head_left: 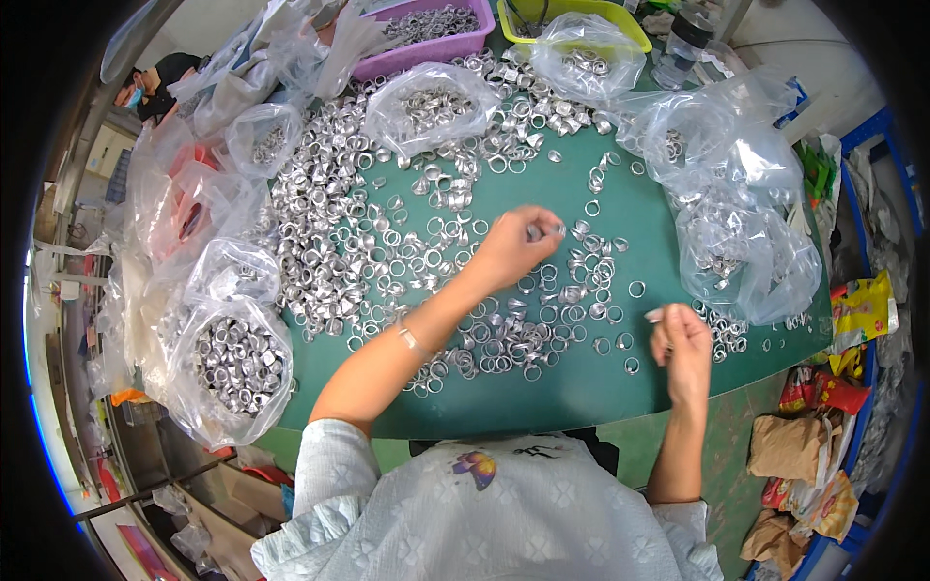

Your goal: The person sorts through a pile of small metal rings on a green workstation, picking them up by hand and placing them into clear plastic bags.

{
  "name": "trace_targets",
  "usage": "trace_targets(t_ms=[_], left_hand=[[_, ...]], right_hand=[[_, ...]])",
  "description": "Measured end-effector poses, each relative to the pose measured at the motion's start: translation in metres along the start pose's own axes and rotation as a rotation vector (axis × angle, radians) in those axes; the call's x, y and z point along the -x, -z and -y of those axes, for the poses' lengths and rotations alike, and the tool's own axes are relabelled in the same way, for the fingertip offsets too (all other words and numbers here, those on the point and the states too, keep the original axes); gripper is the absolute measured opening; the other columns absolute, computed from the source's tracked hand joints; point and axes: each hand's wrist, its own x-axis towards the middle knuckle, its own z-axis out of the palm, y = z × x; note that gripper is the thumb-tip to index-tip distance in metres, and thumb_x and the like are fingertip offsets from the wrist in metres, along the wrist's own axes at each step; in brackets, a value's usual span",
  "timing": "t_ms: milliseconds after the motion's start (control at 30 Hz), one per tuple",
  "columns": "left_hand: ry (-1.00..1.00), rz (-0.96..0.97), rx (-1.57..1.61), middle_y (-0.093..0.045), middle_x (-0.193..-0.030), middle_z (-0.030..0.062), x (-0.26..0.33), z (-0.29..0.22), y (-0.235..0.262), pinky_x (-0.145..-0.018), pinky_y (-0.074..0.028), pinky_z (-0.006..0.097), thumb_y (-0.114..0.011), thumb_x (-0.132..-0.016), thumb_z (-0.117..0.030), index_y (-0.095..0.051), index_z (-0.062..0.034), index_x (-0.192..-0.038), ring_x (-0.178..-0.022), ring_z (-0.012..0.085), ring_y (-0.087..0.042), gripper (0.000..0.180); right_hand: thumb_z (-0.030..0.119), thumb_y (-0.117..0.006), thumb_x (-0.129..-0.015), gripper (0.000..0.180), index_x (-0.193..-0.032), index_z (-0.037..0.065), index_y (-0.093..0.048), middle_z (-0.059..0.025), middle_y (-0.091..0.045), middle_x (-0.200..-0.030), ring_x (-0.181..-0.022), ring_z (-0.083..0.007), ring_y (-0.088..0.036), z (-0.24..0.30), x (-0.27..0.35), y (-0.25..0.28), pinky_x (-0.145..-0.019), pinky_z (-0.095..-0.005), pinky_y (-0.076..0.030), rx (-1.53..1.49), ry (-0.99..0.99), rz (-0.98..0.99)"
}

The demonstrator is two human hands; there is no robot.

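Where the rings lie: we see silver-coloured round metal rings [310, 198] heaped on the left of the green flat-topped table [562, 412], thinning into loose ones near both hands.
Left hand: the bare left hand [516, 247] is over the loose rings, fingers curled in, motion-blurred; we can't tell if a ring is pinched.
Right hand: the bare right hand [681, 349] is half-clenched near the front edge, beside a small ring cluster [727, 334]; we can't tell what, if anything, it grasps.
Bag: crumpled clear plastic bag [751, 295], rings inside, beyond the right hand.
Step in hand: we'd judge picking through loose rings.
Next move: probably calls for a light fingertip pinch, since rings overlap.
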Motion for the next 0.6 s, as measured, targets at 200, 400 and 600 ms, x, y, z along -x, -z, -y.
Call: trace_targets(t_ms=[200, 400, 600], left_hand=[[0.570, 0.458, 1.468, -0.059, -0.089, 0.0058, 0.095, -0.005, -0.035, -0.069, -0.050, 0.032, -0.038, -0.096, -0.027, -0.056, -0.0054, -0.104, -0.081, 0.0161, -0.058, 0.030], [0.770, 0.153, 1.739, -0.061, -0.087, 0.0076, 0.134, -0.005, -0.049, -0.060, -0.050, 0.028, -0.040, -0.097, -0.034, -0.058, -0.0075, -0.099, -0.076, 0.0157, -0.061, 0.032], [0.643, 0.218, 1.570, -0.053, -0.074, 0.0081, 0.167, 0.018, -0.039, -0.040, -0.031, 0.020, -0.048, -0.096, -0.030, -0.056, -0.0058, -0.072, -0.054, 0.0113, -0.043, 0.035]], right_hand=[[0.007, -0.060, -0.085, 0.005, -0.085, 0.002, -0.058, -0.0051, -0.052, -0.080, -0.064, -0.0132, -0.052, 0.016, 0.019, -0.087, -0.053, -0.0260, -0.041, 0.311, 0.442, 0.346], [0.001, -0.069, -0.068, 0.020, -0.086, 0.003, -0.061, -0.0096, -0.059, -0.094, -0.090, -0.0257, -0.056, 0.021, 0.034, -0.108, -0.071, -0.0353, -0.045, 0.668, 0.794, 0.724], [0.010, -0.060, -0.084, 0.028, -0.110, -0.002, -0.058, -0.0157, -0.058, -0.112, -0.106, -0.0281, -0.055, 0.025, -0.054, -0.079, -0.093, -0.0326, -0.040, 0.555, 0.565, 0.266]])
